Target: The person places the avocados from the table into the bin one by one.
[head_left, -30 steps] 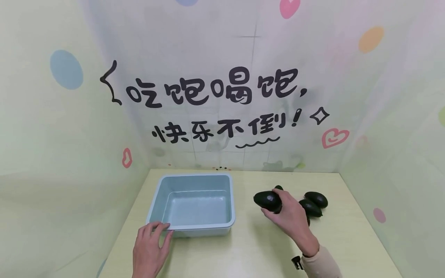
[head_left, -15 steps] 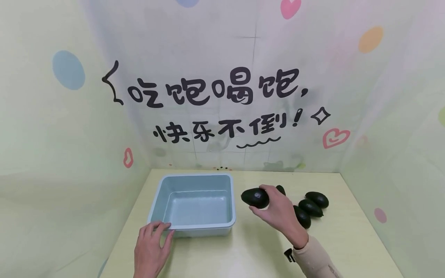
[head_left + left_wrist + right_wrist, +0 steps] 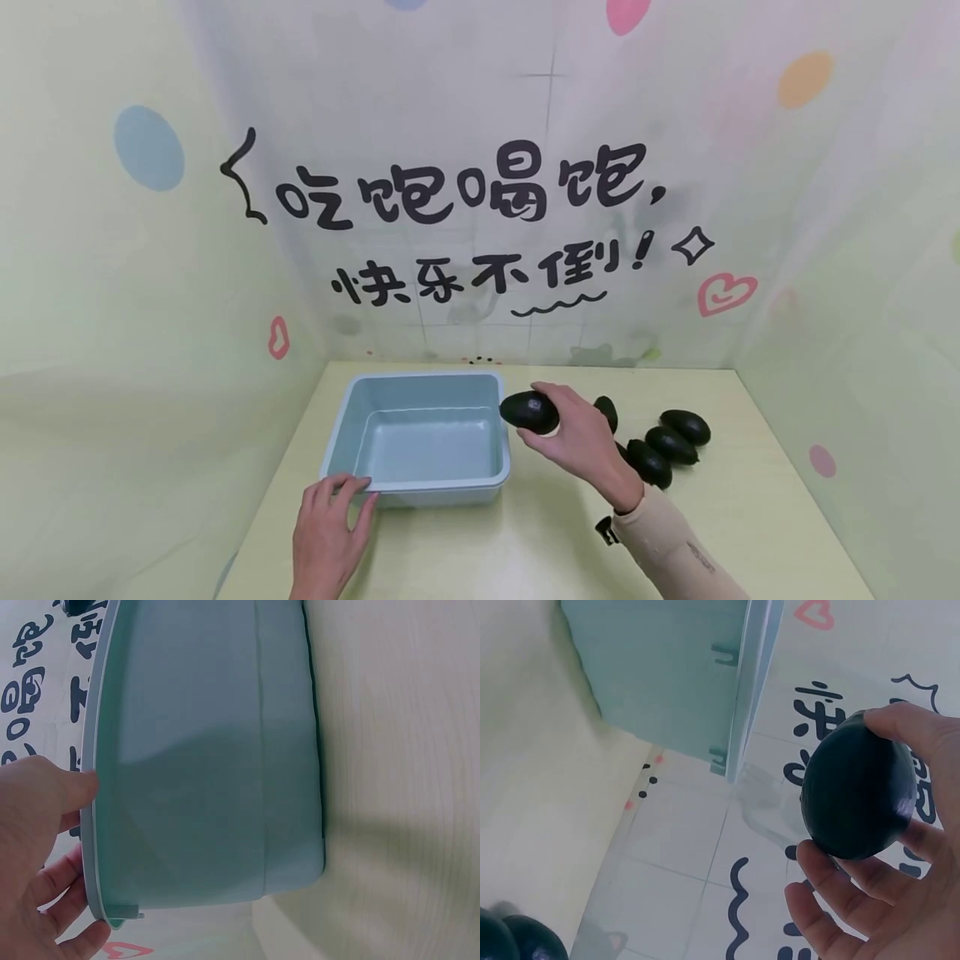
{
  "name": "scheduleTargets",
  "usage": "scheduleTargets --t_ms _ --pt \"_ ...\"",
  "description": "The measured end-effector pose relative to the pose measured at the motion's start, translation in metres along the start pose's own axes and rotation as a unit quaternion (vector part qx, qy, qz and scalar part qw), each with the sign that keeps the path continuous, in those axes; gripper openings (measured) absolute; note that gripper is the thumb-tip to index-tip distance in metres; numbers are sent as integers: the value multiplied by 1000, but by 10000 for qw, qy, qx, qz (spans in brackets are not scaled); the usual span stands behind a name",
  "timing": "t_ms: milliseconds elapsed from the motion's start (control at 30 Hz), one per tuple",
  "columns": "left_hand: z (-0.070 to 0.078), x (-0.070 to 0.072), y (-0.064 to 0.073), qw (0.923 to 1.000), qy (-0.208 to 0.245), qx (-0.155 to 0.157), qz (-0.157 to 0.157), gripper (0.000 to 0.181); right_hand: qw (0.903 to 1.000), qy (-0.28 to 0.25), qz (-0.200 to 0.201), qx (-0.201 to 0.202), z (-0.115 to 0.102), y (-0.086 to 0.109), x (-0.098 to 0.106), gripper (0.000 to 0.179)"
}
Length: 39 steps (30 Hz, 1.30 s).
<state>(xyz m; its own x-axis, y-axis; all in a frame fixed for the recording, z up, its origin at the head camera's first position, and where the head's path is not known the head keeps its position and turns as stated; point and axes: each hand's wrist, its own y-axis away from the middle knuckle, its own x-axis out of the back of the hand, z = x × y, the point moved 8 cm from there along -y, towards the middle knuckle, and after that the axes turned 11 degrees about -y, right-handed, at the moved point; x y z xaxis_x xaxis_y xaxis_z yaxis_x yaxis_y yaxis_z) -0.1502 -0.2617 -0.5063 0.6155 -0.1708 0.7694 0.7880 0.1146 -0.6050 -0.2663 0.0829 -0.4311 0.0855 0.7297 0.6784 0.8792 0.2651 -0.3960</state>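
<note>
A dark green avocado [image 3: 529, 412] is held between the thumb and fingers of my right hand [image 3: 581, 440], raised above the table beside the right rim of a light blue plastic basin [image 3: 442, 484]. The right wrist view shows this avocado [image 3: 859, 791] as smooth and glossy, with the fingertips around its lower side. My left hand [image 3: 327, 527] grips the basin's near left corner. From the left wrist, the thumb and fingers appear at the basin's rim [image 3: 88, 750]. No contents show inside the basin in the head view.
Several more avocados [image 3: 649, 464] lie on the right of the pale wooden table [image 3: 757, 517]; another avocado [image 3: 605, 412] is partly hidden behind my right hand. A small black clip [image 3: 607, 531] shows by the right sleeve. Printed cloth walls [image 3: 465, 108] enclose the back and sides.
My right hand has carried the avocado leftward and slightly up, to the basin's right rim, uncovering more of the avocados on the table. My left hand has stayed at the basin's corner.
</note>
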Motion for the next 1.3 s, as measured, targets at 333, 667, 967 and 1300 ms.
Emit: scheduleTargets --t_ms 333,667,967,1300 --pt "1 2 0 9999 30 -17 115 25 9971 -175 -704 -239 -6 -20 -30 61" --pt "1 3 0 9999 64 -21 126 25 9905 -108 -1364 -111 -17 -32 -59 59" --pt "0 4 -2 9998 101 -54 178 26 9861 177 -1652 -39 -27 -51 -78 52" --pt "-1 3 0 9998 169 51 73 25 9786 215 -2041 -124 -42 -71 -92 53"
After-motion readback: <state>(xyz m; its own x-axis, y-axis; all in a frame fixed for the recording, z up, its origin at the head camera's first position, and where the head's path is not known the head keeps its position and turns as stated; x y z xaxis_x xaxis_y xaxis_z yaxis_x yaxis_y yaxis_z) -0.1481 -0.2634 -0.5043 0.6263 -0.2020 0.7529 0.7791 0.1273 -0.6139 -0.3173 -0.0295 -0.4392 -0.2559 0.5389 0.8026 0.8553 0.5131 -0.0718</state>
